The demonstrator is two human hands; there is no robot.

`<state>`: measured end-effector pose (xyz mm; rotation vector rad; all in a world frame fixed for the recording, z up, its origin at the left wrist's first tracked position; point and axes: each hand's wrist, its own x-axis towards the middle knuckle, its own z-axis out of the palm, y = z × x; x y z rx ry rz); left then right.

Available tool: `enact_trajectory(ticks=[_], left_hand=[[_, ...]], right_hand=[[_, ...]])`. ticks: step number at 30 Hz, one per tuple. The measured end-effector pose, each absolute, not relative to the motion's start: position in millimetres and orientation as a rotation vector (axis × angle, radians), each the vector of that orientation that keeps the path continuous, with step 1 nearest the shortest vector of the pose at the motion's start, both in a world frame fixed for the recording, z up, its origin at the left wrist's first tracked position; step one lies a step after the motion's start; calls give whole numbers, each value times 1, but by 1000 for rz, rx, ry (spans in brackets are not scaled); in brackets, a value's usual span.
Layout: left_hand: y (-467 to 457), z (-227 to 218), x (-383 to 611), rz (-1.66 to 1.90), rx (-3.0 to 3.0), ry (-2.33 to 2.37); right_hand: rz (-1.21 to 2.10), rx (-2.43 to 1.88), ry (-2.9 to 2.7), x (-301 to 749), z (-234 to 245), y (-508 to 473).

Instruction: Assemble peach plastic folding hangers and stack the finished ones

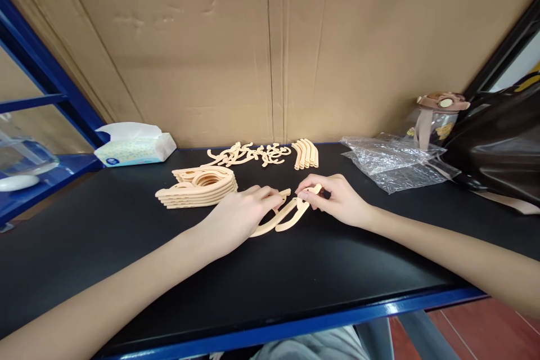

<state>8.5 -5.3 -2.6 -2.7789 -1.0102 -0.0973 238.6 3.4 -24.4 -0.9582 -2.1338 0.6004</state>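
Observation:
Over the middle of the black table, my left hand (240, 215) is closed around a curved beige hanger arm (266, 227), whose lower end sticks out below the fingers. My right hand (337, 200) pinches a second beige hanger piece (294, 219) between thumb and fingers. The two pieces lie close side by side; whether they are joined is unclear. Just left of my left hand sits a neat stack of folded beige hangers (196, 194). Behind the hands are a loose heap of small beige hooks (248, 153) and a row of several curved beige arms (306, 154).
A tissue pack (135, 148) stands at the back left by a blue frame (84, 124). Crumpled clear plastic bags (392, 163), a drinking bottle (441, 115) and a black bag (502, 140) occupy the right. Cardboard (202, 50) walls off the back of the table (270, 287).

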Motion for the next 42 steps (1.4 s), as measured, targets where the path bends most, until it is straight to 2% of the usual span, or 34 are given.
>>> enact_trajectory(ticks=[12, 19, 31, 38, 42], left_hand=[[-6, -2, 11, -98, -2730, -1063], [-6, 1, 13, -125, -2723, -1093], [-6, 4, 10, -200, -2736, -1095], [-8, 5, 9, -207, -2734, -1083], [-8, 4, 9, -209, -2737, -1083]], right_hand=[[991, -935, -1621, 241, -25, 18], [1024, -962, -1466, 243, -25, 21], [910, -1017, -1490, 245, -27, 22], [539, -904, -1814, 244, -22, 8], [464, -881, -1883, 243, -19, 3]])
